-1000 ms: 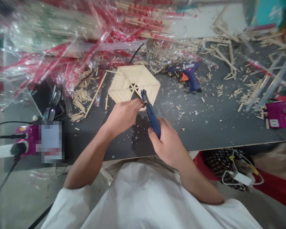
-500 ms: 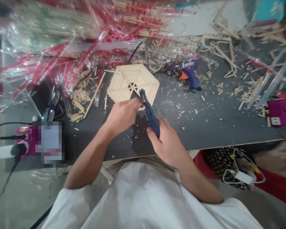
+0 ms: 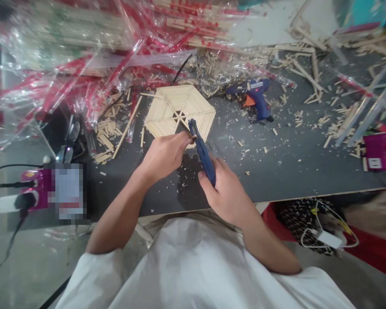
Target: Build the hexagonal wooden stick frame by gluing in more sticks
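Fingers pinched, my left hand (image 3: 165,156) grips a short thin wooden stick (image 3: 193,137), mostly hidden by the fingers. The stick's end meets the blue-handled pliers (image 3: 206,161), which my right hand (image 3: 228,193) is wrapped around. Their narrow tip points up and away from me; whether the jaws are closed I cannot make out. Just beyond both hands lies a flat hexagonal panel of wooden sticks (image 3: 176,98), with spokes meeting at a small dark gap in its middle. My left hand and the pliers cover part of its near edge.
A blue glue gun (image 3: 259,96) lies right of the panel. Stick offcuts (image 3: 107,139) and plastic-wrapped stick bundles (image 3: 83,64) crowd the left and back. Eyeglasses (image 3: 71,137) and a purple power strip (image 3: 35,189) are at left; another purple socket block (image 3: 381,150) is at right.
Both hands keep nearly the same pose, with the stick still at the pliers. The view has shifted very slightly.
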A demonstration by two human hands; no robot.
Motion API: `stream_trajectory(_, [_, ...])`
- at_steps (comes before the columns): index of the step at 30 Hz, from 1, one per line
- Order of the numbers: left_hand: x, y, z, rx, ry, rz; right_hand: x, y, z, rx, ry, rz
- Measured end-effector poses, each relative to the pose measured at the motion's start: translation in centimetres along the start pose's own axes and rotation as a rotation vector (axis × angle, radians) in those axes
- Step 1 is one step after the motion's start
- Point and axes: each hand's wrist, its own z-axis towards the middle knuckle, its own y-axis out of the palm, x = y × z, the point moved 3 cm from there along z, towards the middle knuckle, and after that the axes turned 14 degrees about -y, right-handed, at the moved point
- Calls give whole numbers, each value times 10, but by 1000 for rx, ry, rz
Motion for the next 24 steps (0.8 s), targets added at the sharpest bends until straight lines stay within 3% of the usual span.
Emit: stream_trajectory(24, [2, 0, 0, -52, -54, 25, 2, 0, -1, 18, 4, -4])
